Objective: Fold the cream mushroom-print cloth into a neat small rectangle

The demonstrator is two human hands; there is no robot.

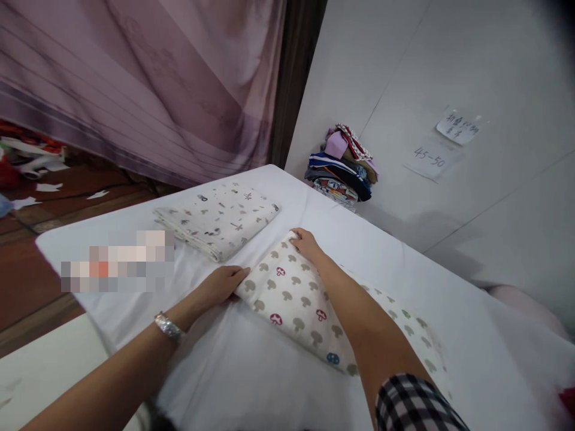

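Observation:
A white cloth printed with mushrooms [287, 293] lies folded lengthwise on the white-covered table, part of it hidden under my right forearm. My left hand [227, 282] pinches its near left corner between thumb and fingers. At the far left corner, my right hand [306, 244] grips the same edge, fingers curled over it. Just beyond the hands rests a second folded white cloth [224, 215] with small dark and grey prints; neither hand touches it.
A pile of folded clothes [341, 164] stands by the wall past the table's far edge. Two paper notes [433, 157] are fixed to the wall. A pinkish curtain [179, 78] hangs behind the table. Scraps lie on the wooden floor [81, 209]. A blurred patch covers the table's left side.

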